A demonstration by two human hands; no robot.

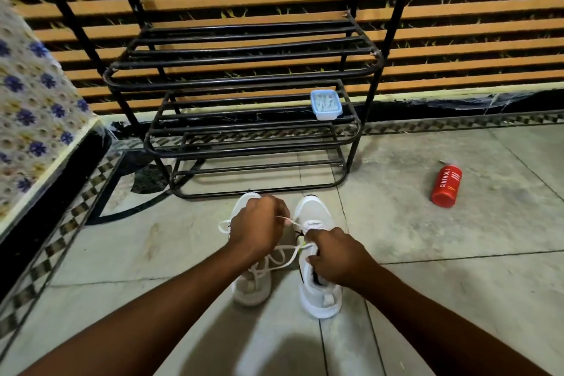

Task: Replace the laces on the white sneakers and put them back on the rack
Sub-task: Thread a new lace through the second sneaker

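On the floor at six o'clock from the black rack (pixel 244 79), the left sneaker (pixel 251 288) and the right sneaker (pixel 316 210) stand side by side, toes toward it. Lacing is the step in hand, and the right sneaker is the one being worked. The left hand (pixel 259 227) closes its grip on a white lace (pixel 282 218), held taut toward nine o'clock. The right hand (pixel 335 258) curls its grip round the shoe's throat and the lace there.

By my judgement the task is about midway, with neither shoe yet on the rack. The next move calls for feeding the lace tip through the following eyelet, evenly and without twist.

The left sneaker looks greyer, and slack loops of lace lie across it toward three o'clock. The right sneaker is cleaner white with dark trim at its collar.
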